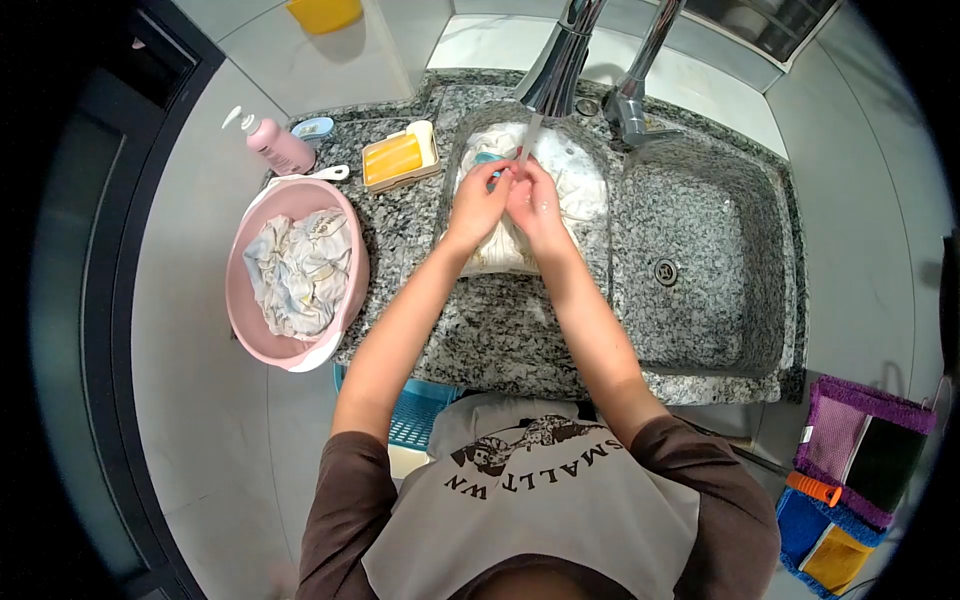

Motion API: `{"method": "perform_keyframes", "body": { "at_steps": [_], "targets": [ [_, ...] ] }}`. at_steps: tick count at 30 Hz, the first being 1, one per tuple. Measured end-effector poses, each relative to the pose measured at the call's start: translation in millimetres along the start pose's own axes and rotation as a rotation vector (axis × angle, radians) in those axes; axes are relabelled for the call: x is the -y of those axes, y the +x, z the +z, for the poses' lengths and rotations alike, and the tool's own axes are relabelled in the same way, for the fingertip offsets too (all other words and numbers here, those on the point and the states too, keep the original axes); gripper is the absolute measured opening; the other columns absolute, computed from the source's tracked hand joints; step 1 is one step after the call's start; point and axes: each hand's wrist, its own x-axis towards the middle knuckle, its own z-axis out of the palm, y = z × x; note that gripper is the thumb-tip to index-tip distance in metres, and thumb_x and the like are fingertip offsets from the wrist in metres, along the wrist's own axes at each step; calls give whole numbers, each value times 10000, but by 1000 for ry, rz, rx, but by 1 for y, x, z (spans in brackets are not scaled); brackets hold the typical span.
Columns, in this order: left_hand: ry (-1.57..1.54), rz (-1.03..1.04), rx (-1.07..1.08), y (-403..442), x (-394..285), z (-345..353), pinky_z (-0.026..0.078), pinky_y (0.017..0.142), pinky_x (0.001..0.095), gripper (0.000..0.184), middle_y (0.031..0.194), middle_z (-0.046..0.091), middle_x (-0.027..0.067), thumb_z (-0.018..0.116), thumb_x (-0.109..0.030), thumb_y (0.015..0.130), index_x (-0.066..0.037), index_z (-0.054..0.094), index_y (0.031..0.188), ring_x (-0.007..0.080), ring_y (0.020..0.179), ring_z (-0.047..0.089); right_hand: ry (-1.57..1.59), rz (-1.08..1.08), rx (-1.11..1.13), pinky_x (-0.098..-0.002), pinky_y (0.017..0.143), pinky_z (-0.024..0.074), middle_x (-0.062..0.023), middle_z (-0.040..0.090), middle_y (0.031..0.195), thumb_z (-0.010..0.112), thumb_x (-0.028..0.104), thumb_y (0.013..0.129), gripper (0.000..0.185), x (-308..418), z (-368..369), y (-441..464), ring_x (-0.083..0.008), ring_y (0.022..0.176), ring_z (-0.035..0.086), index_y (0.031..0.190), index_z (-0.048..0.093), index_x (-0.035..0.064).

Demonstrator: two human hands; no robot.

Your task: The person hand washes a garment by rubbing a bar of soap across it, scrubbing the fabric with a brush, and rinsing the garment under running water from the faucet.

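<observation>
My left hand [481, 203] is over the left sink basin, its fingers curled and meeting the fingers of my right hand. A small light-blue piece [487, 158] shows at its fingertips; I cannot make out what it is. My right hand [535, 203] is turned palm up, fingers partly spread and wet. Water runs onto both hands from the chrome faucet [556, 72] above. Beneath them, wet whitish cloth [583, 190] with some suds fills the basin. The cloth lies partly hidden under my hands and wrists.
Left on the granite counter [400, 240] are a pink basin [240, 290] holding crumpled cloth [300, 270], a pink pump bottle [278, 146] and a yellow soap bar [392, 157] in a dish. A second sink [690, 310] lies right. Mop pads [850, 440] hang lower right.
</observation>
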Motion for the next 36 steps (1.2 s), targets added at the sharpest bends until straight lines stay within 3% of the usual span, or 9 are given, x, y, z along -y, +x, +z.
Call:
{"method": "perform_keyframes", "body": {
  "at_steps": [5, 14, 20, 22, 23, 25, 26, 29, 36],
  "targets": [
    [53, 65, -19, -3, -8, 4, 471, 711, 287, 239, 979, 584, 141, 540, -139, 839, -9, 590, 1033, 223, 833, 583, 87, 23, 2, -415, 760, 483, -86, 548, 879, 456, 49, 842, 189, 5, 3, -6, -223, 820, 560, 1029, 435, 55],
    [-85, -1, -49, -6, 7, 1, 460, 715, 270, 206, 945, 598, 109, 525, -117, 843, -5, 587, 1005, 170, 810, 578, 62, 4, -47, -311, 691, 470, -79, 542, 873, 523, 8, 828, 300, 2, 8, -18, -174, 751, 537, 1113, 428, 9],
    [-53, -36, -72, -17, 26, -8, 454, 697, 263, 194, 890, 615, 99, 517, -109, 847, 8, 575, 991, 143, 739, 572, -512, -16, -189, -238, 576, 435, -25, 569, 695, 654, 107, 769, 177, 6, 19, 0, -139, 605, 541, 889, 588, -5],
    [-56, -81, -77, -22, 29, -10, 436, 616, 244, 188, 786, 613, 72, 506, -108, 857, 5, 572, 992, 102, 644, 538, -1107, -175, -274, -281, 554, 435, -49, 590, 636, 673, 210, 741, 213, 5, 28, 12, -174, 583, 565, 776, 608, 10],
    [-55, -82, -80, -24, 30, -11, 436, 616, 244, 188, 786, 613, 72, 506, -108, 857, 5, 572, 992, 102, 644, 538, -1107, -173, -272, -281, 554, 435, -49, 590, 636, 673, 210, 741, 213, 5, 32, 19, -174, 583, 565, 776, 608, 10],
    [-93, -113, -51, -27, 31, -14, 387, 532, 223, 169, 684, 578, 27, 498, -104, 865, 0, 575, 974, 62, 560, 472, -1543, -283, -253, -281, 527, 420, -46, 555, 559, 648, 354, 750, 314, 5, 40, 28, -156, 529, 527, 704, 610, 45],
    [-91, -113, -55, -29, 31, -16, 387, 532, 223, 169, 684, 578, 27, 498, -104, 865, 0, 575, 974, 62, 560, 472, -1689, -305, -289, -339, 592, 452, -79, 576, 591, 558, 426, 795, 348, 4, 44, 29, -230, 569, 566, 736, 620, 88],
    [-104, -133, -42, -33, 36, -20, 347, 496, 211, 154, 633, 539, -6, 496, -101, 868, -3, 577, 956, 45, 522, 417, -2023, -269, -207, -374, 617, 461, -107, 608, 649, 500, 450, 820, 380, 6, 56, 39, -286, 636, 592, 728, 624, 104],
    [-124, -166, -57, -34, 40, -26, 360, 512, 208, 150, 638, 534, -8, 500, -98, 863, -1, 578, 947, 45, 550, 434, -2080, -355, -93, -395, 620, 464, -125, 621, 677, 450, 442, 846, 407, 3, 54, 12, -315, 677, 603, 718, 653, 113]
  ]
}}
